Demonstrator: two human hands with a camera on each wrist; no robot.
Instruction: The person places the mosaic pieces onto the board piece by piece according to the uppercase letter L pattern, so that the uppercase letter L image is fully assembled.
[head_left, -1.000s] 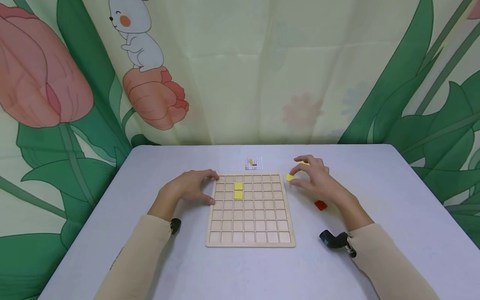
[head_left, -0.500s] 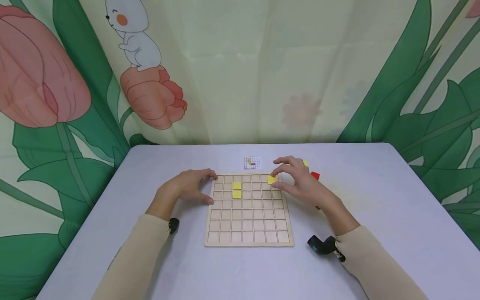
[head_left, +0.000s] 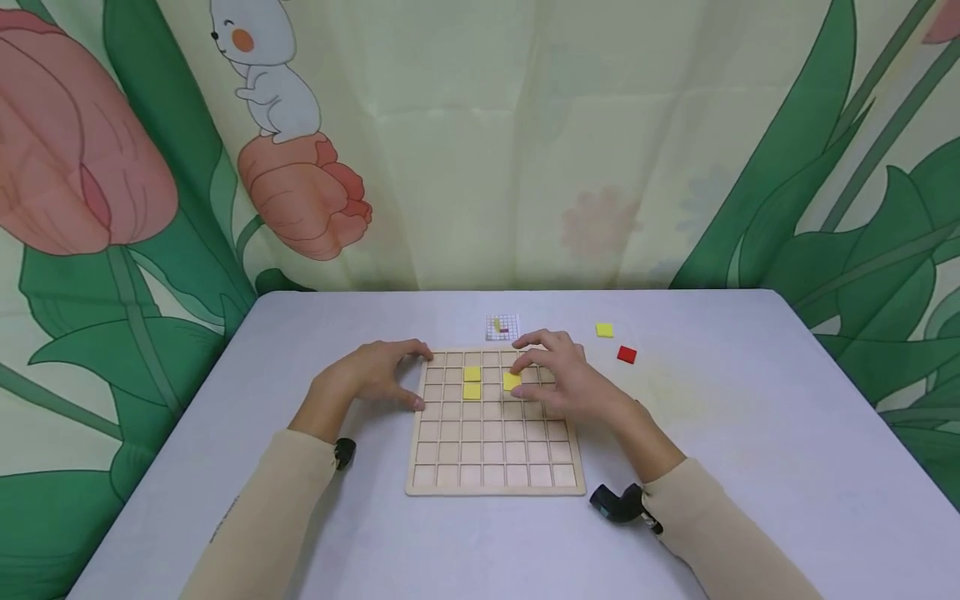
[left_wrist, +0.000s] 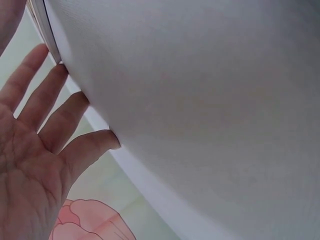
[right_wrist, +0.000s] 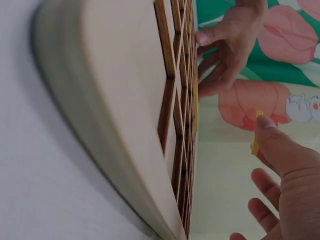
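My right hand (head_left: 562, 379) pinches a yellow square tile (head_left: 511, 382) between thumb and a fingertip, above the upper right part of a wooden grid board (head_left: 482, 476). In the right wrist view that tile (right_wrist: 255, 145) is held on edge, apart from the board, with the other fingers spread. Two yellow tiles, an upper one (head_left: 472, 374) and a lower one (head_left: 472, 392), lie in adjoining cells of one column. My left hand (head_left: 363, 382) touches the board's left edge, thumb and finger spread apart. Its long fingers (left_wrist: 64, 122) look fairly straight in the left wrist view.
Right of the board lie a yellow tile (head_left: 604, 330) and a red tile (head_left: 627, 355) on the white table (head_left: 300, 533). A small printed grid card (head_left: 502, 327) lies just behind the board. A patterned curtain (head_left: 465, 167) hangs behind the table.
My right hand has carried the pinched yellow tile leftward from beside the board to over its grid. This uncovers the loose yellow and red tiles. My left hand stays at the board's edge.
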